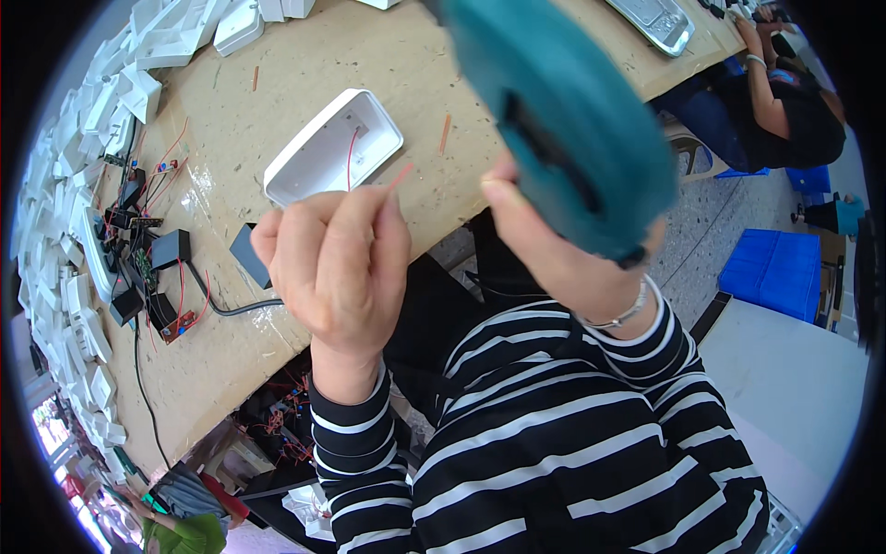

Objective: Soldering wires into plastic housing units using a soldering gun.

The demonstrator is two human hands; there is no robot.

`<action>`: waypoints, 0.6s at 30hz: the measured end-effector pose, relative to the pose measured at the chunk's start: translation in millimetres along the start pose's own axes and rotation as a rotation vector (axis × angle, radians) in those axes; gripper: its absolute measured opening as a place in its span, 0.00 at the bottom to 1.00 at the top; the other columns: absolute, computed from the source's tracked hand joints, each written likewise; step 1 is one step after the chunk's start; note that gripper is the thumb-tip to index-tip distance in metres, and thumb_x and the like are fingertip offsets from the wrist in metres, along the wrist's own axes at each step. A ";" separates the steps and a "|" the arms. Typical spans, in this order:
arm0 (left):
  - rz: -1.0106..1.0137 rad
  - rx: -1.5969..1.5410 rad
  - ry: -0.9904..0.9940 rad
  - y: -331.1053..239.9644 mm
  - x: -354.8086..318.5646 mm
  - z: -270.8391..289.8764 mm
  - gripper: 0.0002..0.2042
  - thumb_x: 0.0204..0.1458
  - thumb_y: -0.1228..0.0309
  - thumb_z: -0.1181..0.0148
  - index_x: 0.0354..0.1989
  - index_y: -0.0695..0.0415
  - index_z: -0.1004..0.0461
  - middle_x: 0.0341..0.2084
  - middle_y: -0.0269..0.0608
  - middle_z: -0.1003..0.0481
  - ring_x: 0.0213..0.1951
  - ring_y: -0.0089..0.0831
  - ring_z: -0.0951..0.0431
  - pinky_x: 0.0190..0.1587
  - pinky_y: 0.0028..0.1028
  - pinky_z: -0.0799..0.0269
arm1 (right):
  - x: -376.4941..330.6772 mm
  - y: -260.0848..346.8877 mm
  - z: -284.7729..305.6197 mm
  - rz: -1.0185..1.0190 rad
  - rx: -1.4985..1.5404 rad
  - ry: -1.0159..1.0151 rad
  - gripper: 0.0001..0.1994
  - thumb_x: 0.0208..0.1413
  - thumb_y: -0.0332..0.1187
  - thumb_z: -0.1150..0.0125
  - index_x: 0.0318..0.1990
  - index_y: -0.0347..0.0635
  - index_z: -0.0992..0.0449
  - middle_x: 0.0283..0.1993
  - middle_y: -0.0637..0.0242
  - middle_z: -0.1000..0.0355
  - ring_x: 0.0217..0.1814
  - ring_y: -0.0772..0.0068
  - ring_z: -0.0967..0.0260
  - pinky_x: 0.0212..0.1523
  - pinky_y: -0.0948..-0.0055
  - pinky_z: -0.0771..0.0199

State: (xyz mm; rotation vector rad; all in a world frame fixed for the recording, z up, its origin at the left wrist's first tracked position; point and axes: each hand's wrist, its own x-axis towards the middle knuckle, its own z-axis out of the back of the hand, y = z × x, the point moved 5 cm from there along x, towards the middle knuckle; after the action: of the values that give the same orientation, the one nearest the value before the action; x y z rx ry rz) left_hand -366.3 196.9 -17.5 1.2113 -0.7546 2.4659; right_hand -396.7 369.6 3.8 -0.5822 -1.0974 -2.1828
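Observation:
My left hand (337, 263) is raised over the near table edge, fingers curled in. A thin red wire (350, 159) rises from it, and a pinkish-red end (401, 175), perhaps tubing, sticks out by the thumb. My right hand (563, 231) grips a large teal handheld tool (591, 129) with a dark slot in its side. The tool is blurred and its tip is cut off at the top of the view, so its exact kind is hard to tell. Behind my left hand lies an open white plastic housing (309, 152), partly covered by my fingers.
White housings (55, 240) are piled along the left and far side. Black boxes (171, 247), circuit boards and red wires lie on the table (221, 360). A metal tray (660, 28) sits far right. Other people (784, 111) work nearby; blue crates (771, 277) stand on the floor.

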 end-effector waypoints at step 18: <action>0.263 0.231 0.014 23.8 22.5 -17.7 0.01 0.40 0.78 0.38 0.23 0.61 0.22 0.33 0.40 0.25 0.37 0.37 0.25 0.44 0.33 0.34 | -73.6 -9.8 62.4 -0.586 0.295 0.159 0.12 0.45 0.24 0.34 0.40 0.36 0.23 0.28 0.66 0.24 0.32 0.74 0.24 0.32 0.75 0.25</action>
State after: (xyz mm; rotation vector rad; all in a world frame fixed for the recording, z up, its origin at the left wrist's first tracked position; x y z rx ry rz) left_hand -402.5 188.2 -16.3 1.2391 -0.6775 2.8394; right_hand -344.6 449.7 -12.5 0.0605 -1.6111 -2.4142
